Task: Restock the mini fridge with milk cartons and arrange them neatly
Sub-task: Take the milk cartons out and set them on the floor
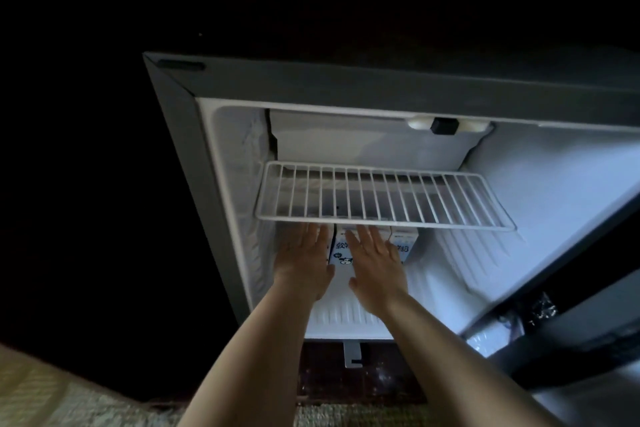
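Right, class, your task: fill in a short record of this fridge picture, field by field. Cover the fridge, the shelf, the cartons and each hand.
fridge: grey mini fridge with white lining, standing open
shelf: white wire rack, spanning the fridge above the cartons
cartons: white and blue milk cartons, upright in a row under the rack; count hidden by the hands
left hand: left hand, fingers straight, laid on the carton fronts
right hand: right hand, fingers straight, laid on the carton fronts
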{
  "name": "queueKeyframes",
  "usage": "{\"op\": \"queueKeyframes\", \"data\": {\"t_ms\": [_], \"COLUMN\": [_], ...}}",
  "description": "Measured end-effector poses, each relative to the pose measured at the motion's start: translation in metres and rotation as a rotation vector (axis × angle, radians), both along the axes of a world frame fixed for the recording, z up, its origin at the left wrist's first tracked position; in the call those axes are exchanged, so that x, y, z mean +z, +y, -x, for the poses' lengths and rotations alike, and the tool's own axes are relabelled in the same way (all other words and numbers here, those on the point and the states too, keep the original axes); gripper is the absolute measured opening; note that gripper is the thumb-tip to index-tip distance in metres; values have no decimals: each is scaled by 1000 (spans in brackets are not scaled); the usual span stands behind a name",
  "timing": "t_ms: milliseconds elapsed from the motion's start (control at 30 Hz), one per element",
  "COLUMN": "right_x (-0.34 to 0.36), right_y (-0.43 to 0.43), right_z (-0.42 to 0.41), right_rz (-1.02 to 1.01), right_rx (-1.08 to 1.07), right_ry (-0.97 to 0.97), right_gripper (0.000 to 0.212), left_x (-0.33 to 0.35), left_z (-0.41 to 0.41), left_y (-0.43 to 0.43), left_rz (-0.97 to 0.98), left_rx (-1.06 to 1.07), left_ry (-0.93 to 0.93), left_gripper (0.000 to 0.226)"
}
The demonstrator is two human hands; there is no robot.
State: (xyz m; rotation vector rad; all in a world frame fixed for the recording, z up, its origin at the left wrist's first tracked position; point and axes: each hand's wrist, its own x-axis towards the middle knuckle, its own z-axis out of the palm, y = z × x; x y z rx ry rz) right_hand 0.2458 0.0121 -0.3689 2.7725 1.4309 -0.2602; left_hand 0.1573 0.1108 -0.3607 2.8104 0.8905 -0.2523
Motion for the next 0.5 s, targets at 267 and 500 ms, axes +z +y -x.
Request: {"op": "queueKeyframes", "data": {"t_ms": [267, 500], "right_x": [-17, -31], "right_y": [7, 5], "right_z": [-15, -23], "right_rz": [-51, -277], "right_rx": [77, 112], "right_ry": [-100, -186], "right_gripper": [82, 81], "left_x": [-5, -14], "left_z": [-16, -19], "left_y": [1, 9], "left_rz": [-56, -150], "left_rx": [-28, -28], "left_ry": [-27, -74], "left_gripper": [75, 72]}}
